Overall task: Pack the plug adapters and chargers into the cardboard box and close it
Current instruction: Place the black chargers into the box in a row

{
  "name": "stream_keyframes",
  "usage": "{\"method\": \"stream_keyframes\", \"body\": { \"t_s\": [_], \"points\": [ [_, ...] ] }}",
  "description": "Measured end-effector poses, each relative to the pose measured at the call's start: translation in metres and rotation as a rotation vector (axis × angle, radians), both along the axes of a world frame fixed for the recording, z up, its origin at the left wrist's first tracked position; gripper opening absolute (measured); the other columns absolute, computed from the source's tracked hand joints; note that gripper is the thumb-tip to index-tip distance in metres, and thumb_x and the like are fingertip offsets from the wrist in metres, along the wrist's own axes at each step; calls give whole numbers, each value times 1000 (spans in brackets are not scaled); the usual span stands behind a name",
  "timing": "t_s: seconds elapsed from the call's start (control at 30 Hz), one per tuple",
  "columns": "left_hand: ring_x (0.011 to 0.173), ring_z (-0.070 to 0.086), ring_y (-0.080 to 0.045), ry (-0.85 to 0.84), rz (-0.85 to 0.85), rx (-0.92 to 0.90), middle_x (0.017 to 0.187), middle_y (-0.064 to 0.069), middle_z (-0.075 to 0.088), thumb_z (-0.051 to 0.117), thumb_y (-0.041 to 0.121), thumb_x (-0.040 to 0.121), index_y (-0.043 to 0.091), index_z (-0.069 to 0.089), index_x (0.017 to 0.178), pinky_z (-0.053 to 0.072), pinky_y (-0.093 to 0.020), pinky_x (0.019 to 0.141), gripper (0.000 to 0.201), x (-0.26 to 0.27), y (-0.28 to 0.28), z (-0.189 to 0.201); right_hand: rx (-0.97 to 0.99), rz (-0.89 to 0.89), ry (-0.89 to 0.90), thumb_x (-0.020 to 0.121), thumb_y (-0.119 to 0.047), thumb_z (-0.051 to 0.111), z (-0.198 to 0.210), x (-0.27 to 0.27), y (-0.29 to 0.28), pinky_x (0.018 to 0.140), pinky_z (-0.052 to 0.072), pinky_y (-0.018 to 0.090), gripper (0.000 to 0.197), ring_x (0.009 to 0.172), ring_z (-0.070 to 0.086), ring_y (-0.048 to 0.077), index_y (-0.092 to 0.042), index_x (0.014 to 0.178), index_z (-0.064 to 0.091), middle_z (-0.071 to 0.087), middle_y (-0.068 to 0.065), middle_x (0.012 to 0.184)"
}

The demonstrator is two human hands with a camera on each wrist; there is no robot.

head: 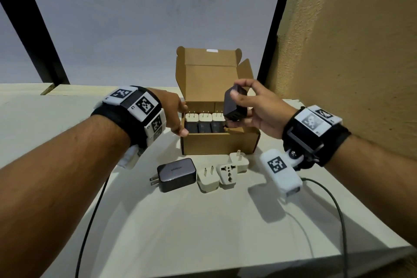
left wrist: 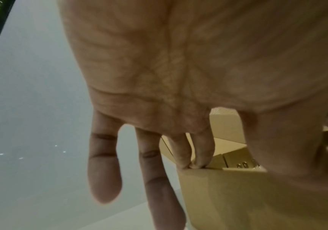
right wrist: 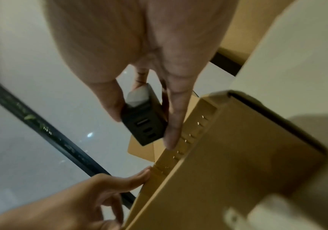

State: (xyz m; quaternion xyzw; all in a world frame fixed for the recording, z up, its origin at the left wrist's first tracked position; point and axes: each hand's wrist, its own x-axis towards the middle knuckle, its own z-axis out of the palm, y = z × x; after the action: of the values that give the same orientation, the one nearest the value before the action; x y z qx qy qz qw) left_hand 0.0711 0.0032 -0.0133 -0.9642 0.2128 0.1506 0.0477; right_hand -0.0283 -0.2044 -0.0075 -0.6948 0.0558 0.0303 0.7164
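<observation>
Cardboard box (head: 220, 144) sits on the white desk (head: 203, 221), lid flap upright at its far side, side flaps splayed. Inside the box, along its near wall: a row of three chargers (head: 205, 123), prongs up, white tops, dark bodies. Right hand (head: 259, 110) grips a dark charger (head: 235, 106) between thumb and fingers, held above the right end of the box, apart from the packed row; port face tilts down toward the near side. Right wrist view confirms the pinch: thumb on one side of the dark charger (right wrist: 144, 116), fingers on the other, three ports visible on its end face, box (right wrist: 228, 163) just below. Left hand (head: 174, 113) rests on the left end of the box, fingers straight and spread, holding nothing; thumb lies at the near left corner. Left wrist view: fingertips (left wrist: 202, 161) touch the top edge of the box's left wall (left wrist: 228, 194). On the desk in front of the box, left to right: a dark UGREEN charger (head: 177, 174) lying flat, prongs pointing left; a beige plug adapter (head: 208, 179), prongs up; a second beige adapter (head: 228, 174) with socket face up; a third beige adapter (head: 239, 160) nearest the box. All four lie outside the box.
</observation>
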Motion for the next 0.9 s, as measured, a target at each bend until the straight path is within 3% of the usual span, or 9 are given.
{"method": "stream_keyframes", "body": {
  "t_s": [0.1,0.23,0.3,0.4,0.53,0.67,0.9],
  "points": [
    [132,41,-19,-6,-4,8,149,10,37,69,62,69,29,39,143,29,-38,109,86,1,-1,-1,-394,-137,-29,81,-10,72,5,13,1,68,61,49,42,96,64,33,-23,116,52,55,10,117],
    [134,40,-20,-4,0,10,151,10,35,69,63,69,30,36,144,28,-41,112,89,3,-1,-2,-928,-114,-79,76,-24,77,8,24,1,76,60,39,43,92,67,23,-29,112,53,64,3,109],
    [134,39,-20,0,5,2,151,10,35,70,62,69,30,36,144,27,-41,113,88,3,0,-3,-1062,-54,-57,76,-27,78,5,26,0,69,57,29,45,92,65,20,-29,114,53,63,1,107],
    [132,41,-20,-3,4,4,150,12,37,70,64,67,32,36,144,29,-40,111,89,4,1,-3,-1203,-25,-22,78,-33,75,-1,28,4,59,45,20,44,88,58,16,-24,116,55,60,-1,102],
    [132,41,-21,-3,1,11,149,10,38,69,63,68,31,37,143,29,-40,111,88,4,1,-3,-1372,-5,36,81,-40,71,-8,29,12,72,50,29,38,92,62,21,-13,107,67,68,4,103],
    [131,42,-21,-2,3,6,148,8,40,70,63,67,31,37,143,29,-39,109,89,5,1,-2,-1447,88,117,84,-43,64,-13,31,16,85,53,33,39,104,64,24,-12,107,72,70,9,112],
    [131,43,-21,-8,-2,13,148,9,39,69,65,67,31,38,143,30,-40,111,89,5,1,-4,-1347,127,169,87,-37,63,-7,26,15,88,50,33,36,104,60,23,-13,113,68,67,7,112]
  ]
}}
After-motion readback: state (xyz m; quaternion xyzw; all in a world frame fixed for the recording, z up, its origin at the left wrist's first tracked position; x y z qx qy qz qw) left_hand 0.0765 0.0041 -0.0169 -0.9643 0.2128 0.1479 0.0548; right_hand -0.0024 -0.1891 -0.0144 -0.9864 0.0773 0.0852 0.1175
